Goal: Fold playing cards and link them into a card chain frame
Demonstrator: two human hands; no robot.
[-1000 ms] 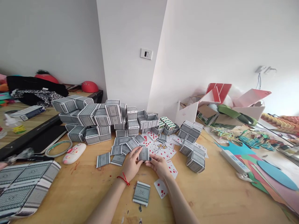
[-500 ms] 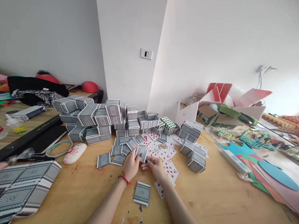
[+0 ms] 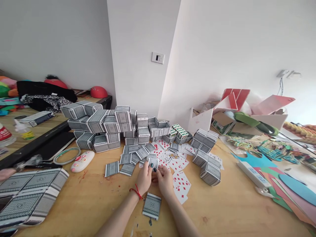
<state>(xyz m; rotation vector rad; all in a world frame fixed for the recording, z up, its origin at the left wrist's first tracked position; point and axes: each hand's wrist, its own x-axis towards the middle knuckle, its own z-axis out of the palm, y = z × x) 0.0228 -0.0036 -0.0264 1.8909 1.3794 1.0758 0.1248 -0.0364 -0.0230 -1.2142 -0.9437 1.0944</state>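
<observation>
My left hand (image 3: 144, 177) and my right hand (image 3: 164, 179) meet at the middle of the wooden table (image 3: 222, 204), both pinching one grey-backed playing card (image 3: 153, 163) held upright between their fingertips. A red string circles my left wrist. A small pile of face-down cards (image 3: 151, 205) lies just below my hands. Face-up red-suit cards (image 3: 181, 182) are spread to the right of my right hand. More face-down cards (image 3: 123, 166) lie to the left.
Folded card boxes (image 3: 103, 126) are stacked behind the loose cards, more at right (image 3: 209, 169), flat card panels at front left (image 3: 27, 196). A pink mouse (image 3: 79, 161), tape ring (image 3: 66, 154), white power strip (image 3: 254, 174), coloured paper (image 3: 293, 184) and cardboard box (image 3: 242, 115) surround the area.
The card in my hands went from flat-faced to folded narrower and pinched closer. My hands drew a little nearer to me, and the head view shifted slightly left.
</observation>
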